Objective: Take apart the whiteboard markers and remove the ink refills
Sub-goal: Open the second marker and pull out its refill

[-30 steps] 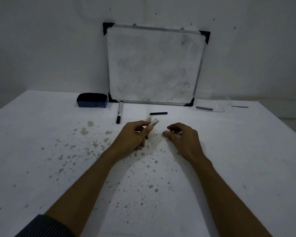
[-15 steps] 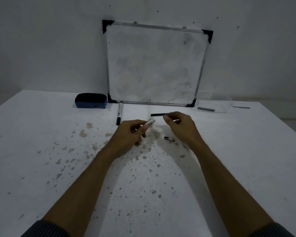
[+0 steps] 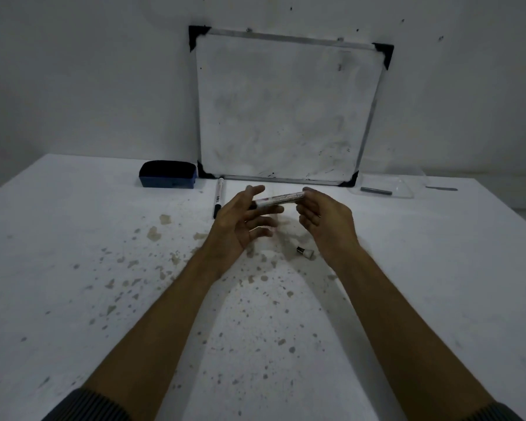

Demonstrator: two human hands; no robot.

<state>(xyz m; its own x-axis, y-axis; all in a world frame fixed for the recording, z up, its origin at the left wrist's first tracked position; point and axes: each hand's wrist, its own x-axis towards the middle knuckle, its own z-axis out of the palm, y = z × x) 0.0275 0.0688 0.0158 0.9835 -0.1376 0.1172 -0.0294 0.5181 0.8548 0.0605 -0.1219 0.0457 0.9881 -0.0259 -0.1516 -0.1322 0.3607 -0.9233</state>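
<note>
I hold a white marker barrel (image 3: 281, 198) level above the table between both hands. My left hand (image 3: 240, 221) pinches its left end between thumb and fingers, the other fingers spread. My right hand (image 3: 324, 218) has its fingertips closed on the right end. A small marker tip piece (image 3: 305, 252), black and white, lies on the table under my right wrist. A whole marker (image 3: 218, 197) with a black cap lies left of my hands. The black stick seen earlier behind my hands is hidden.
A whiteboard (image 3: 286, 110) leans on the wall at the back. A blue eraser (image 3: 167, 178) sits to its left. A clear tray (image 3: 403, 189) at the back right holds a grey stick (image 3: 376, 191). The white table (image 3: 73, 268) is speckled with stains.
My right hand set the small tip piece on the table, then came back to the barrel's right end. The barrel now lies level between both hands, lifted slightly farther back.
</note>
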